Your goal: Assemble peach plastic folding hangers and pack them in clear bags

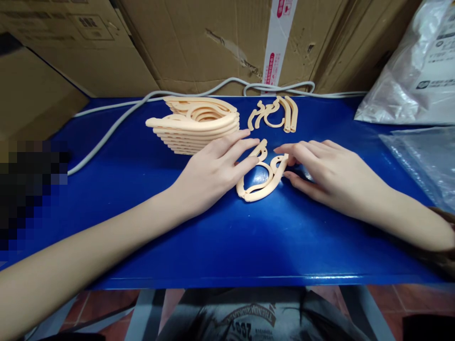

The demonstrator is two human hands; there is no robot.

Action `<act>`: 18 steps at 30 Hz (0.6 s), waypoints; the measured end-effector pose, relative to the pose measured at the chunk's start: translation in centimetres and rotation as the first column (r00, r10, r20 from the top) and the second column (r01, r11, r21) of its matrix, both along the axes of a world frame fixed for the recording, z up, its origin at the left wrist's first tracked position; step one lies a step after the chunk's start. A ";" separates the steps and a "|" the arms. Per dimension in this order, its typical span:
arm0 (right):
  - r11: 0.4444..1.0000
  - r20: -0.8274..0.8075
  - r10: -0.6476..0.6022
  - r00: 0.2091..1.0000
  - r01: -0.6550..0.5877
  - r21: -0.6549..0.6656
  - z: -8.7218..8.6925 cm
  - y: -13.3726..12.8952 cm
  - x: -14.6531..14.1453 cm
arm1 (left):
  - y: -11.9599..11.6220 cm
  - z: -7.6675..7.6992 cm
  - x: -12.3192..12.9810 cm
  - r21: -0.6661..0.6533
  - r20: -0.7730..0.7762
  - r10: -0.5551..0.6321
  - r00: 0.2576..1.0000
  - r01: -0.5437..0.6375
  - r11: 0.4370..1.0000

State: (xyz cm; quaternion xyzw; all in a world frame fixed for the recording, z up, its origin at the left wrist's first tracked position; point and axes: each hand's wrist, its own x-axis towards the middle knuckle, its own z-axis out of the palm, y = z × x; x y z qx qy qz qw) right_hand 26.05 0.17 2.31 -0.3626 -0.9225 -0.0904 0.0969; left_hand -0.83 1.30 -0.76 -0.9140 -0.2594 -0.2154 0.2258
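Note:
A cream plastic folding hanger (265, 191) lies on the blue table between my hands, its two arms folded up around the curved hook. My left hand (216, 173) has its thumb and fingers around the hanger's left arm, covering part of it. At the tip of the right arm, the thumb and fingers of my right hand (327, 173) close on the edge. Just behind my left hand stands a stack of folded cream hangers (194, 128). Loose hanger parts (273, 113), among them hooks and curved arms, lie farther back.
A white cable (142, 102) runs along the back of the blue table (220, 251). Cardboard boxes (199, 52) stand behind it. Over on the right are a white plastic package (408, 80) and a clear plastic bag (423, 156). A blurred dark patch covers the left edge.

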 end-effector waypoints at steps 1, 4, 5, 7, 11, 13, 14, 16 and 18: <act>1.000 -0.009 -0.017 1.000 0.017 0.003 0.0 0.0 0.0 | 0.0 0.0 0.0 0.005 -0.005 0.010 1.000 -0.010 1.000; 0.999 -0.038 -0.039 0.999 0.039 0.014 0.0 -0.1 -0.1 | 0.0 -0.2 0.0 -0.002 0.000 0.053 0.999 -0.053 0.999; 0.999 -0.045 -0.038 0.998 0.039 0.015 0.0 -0.1 -0.1 | 0.0 -0.2 0.0 -0.012 0.003 0.064 0.998 -0.064 0.998; 0.999 -0.061 -0.032 0.998 0.033 0.018 0.0 -0.1 -0.1 | 0.0 -0.2 0.1 -0.043 0.010 0.075 0.997 -0.075 0.996; 0.999 -0.054 -0.045 0.998 0.046 0.020 0.0 -0.2 -0.1 | -0.2 0.0 0.2 -0.117 0.017 0.082 0.996 -0.080 0.990; 0.998 -0.023 -0.045 0.999 0.046 0.033 0.1 -0.3 0.0 | -0.3 0.2 0.2 -0.134 0.016 0.077 0.997 -0.074 0.988; 0.999 -0.009 -0.032 0.999 0.032 0.044 0.1 -0.3 -0.1 | -0.3 0.2 0.2 -0.140 0.017 0.070 0.997 -0.067 0.988; 0.998 0.001 0.020 1.000 -0.020 0.064 0.1 -0.4 -0.1 | -0.4 0.4 0.2 -0.160 0.020 0.051 0.999 -0.047 0.986; 0.994 -0.009 0.090 0.996 -0.090 0.056 0.0 -0.5 -0.2 | -0.6 0.5 0.3 -0.186 0.023 0.033 0.999 -0.029 0.982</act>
